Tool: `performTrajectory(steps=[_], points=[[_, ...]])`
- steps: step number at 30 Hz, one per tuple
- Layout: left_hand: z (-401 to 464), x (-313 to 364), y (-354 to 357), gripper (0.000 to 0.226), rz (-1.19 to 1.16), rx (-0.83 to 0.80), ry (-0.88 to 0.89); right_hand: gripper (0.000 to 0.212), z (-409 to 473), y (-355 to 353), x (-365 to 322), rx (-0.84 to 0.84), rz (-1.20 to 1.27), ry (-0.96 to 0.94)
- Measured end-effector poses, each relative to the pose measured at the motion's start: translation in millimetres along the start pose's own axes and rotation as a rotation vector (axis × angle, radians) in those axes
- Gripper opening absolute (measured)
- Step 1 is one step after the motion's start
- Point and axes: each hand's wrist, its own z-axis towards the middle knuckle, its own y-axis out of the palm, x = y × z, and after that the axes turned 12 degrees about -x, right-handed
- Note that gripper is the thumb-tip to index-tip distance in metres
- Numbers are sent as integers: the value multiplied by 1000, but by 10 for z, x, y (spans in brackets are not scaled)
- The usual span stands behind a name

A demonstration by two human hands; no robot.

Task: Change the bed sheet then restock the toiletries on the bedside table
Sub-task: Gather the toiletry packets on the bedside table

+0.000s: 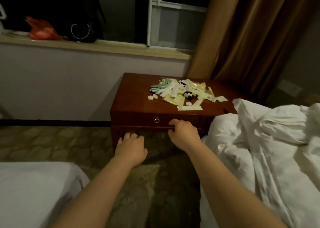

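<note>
A dark red wooden bedside table stands between two beds. On its top lies a loose heap of toiletries: pale sachets, white tubes, small dark bottles and round white soaps. My right hand grips the lower edge of the table's drawer front, right of the round metal knob. My left hand hangs lower, in front of the table's left leg, fingers loosely curled and holding nothing. A crumpled white sheet is piled on the bed at the right.
A second bed with smooth white bedding fills the lower left. Patterned carpet runs between the beds. A brown curtain hangs behind the table. On the window sill sit a red plastic bag and a black handbag.
</note>
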Motion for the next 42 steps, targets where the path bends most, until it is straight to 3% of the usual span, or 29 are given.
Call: performTrajectory(steps=[7, 11, 14, 22, 26, 29, 35, 42], points=[[1586, 23, -913, 62, 31, 65, 99, 41, 1404, -79, 288, -15, 36, 122], [2458, 338, -1481, 64, 76, 168, 225, 40, 1940, -104, 617, -64, 56, 245], [2998, 618, -1614, 66, 138, 138, 312, 42, 2349, -164, 901, -116, 35, 295], [4532, 1275, -1487, 69, 148, -35, 269, 45, 4007, -1038, 1842, 46, -5, 196], [5256, 1699, -1510, 61, 36, -35, 248, 44, 4703, -1247, 2495, 20, 14, 172], [5677, 1926, -1510, 49, 2, -21, 236, 45, 5072, -1138, 2895, -85, 12, 181], [6303, 2046, -1221, 44, 16, -182, 171, 28, 5618, -685, 3269, -240, 73, 112], [6612, 2058, -986, 54, 31, -233, 161, 25, 5892, -424, 3352, -213, 26, 117]])
